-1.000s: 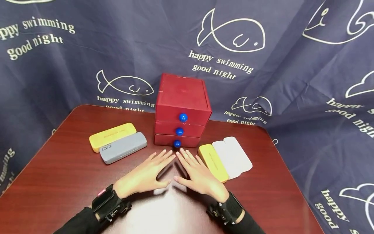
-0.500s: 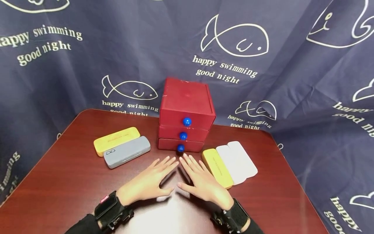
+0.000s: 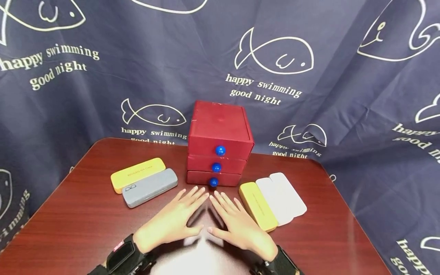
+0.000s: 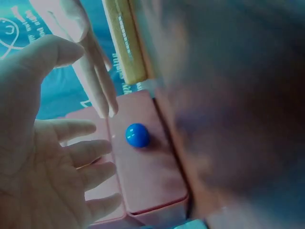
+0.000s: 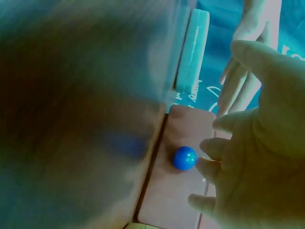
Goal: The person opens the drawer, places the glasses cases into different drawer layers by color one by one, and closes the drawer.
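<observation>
My left hand (image 3: 173, 221) is held over the table with fingers straight and spread, holding nothing. Mirroring it, my right hand (image 3: 240, 225) also has straight fingers and holds nothing; the fingertips of both nearly meet. Just beyond them stands a red three-drawer box (image 3: 220, 126), its drawers closed, each with a blue knob (image 3: 214, 182). In the left wrist view the lowest drawer's knob (image 4: 137, 135) shows past the left fingers. The right wrist view has the same knob (image 5: 184, 158) beside the right fingertips, apart from them or touching, I cannot tell.
Left of the box lie a yellow glasses case (image 3: 137, 173) and a grey glasses case (image 3: 150, 188), side by side. To the right are another yellow case (image 3: 258, 206) and white flat pieces (image 3: 283, 198) beside it. A dark blue printed curtain (image 3: 206, 57) hangs behind the table (image 3: 82, 214).
The head view has shifted, so the scene sits lower in the frame and slightly to the right. Both hands keep the same pose before the box, and no object has moved on the table.
</observation>
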Demonstrator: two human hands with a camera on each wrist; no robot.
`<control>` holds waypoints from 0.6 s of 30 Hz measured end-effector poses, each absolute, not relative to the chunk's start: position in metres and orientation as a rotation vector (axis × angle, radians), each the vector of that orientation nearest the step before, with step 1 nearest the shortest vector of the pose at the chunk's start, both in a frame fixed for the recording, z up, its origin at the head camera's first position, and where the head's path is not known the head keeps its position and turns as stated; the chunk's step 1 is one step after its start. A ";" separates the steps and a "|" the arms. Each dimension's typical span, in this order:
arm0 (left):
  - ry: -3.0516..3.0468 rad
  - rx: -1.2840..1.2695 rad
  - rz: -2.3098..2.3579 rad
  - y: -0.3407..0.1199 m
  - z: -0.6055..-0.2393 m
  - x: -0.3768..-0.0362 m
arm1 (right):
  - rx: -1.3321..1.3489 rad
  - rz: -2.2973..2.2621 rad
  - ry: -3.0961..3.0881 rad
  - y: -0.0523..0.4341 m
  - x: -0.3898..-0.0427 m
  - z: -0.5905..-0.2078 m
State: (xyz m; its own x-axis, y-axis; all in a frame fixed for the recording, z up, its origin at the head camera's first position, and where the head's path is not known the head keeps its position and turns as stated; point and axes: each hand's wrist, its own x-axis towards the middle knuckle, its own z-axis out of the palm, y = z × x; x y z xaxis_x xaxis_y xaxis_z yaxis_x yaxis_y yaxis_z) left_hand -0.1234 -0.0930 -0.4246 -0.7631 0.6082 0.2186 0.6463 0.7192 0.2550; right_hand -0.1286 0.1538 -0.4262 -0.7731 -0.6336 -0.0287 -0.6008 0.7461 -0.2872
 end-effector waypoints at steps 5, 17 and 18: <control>-2.739 -1.005 -0.523 -0.097 -0.410 -0.127 | -0.984 -0.472 2.865 0.160 -0.135 -0.414; -2.474 -0.868 -0.762 -0.120 -0.315 -0.170 | -1.279 -0.569 3.167 0.165 -0.163 -0.345; -2.471 -0.843 -0.807 -0.123 -0.306 -0.177 | -1.301 -0.574 3.188 0.164 -0.166 -0.340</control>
State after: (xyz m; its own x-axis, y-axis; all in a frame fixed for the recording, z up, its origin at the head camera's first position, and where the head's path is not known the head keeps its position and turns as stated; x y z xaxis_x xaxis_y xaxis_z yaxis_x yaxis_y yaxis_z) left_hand -0.1768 -0.1226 -0.3065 -0.7353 0.4174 0.5339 0.6521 0.6503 0.3897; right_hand -0.1662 0.1639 -0.3398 -0.6704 -0.6041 0.4309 -0.7164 0.6782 -0.1637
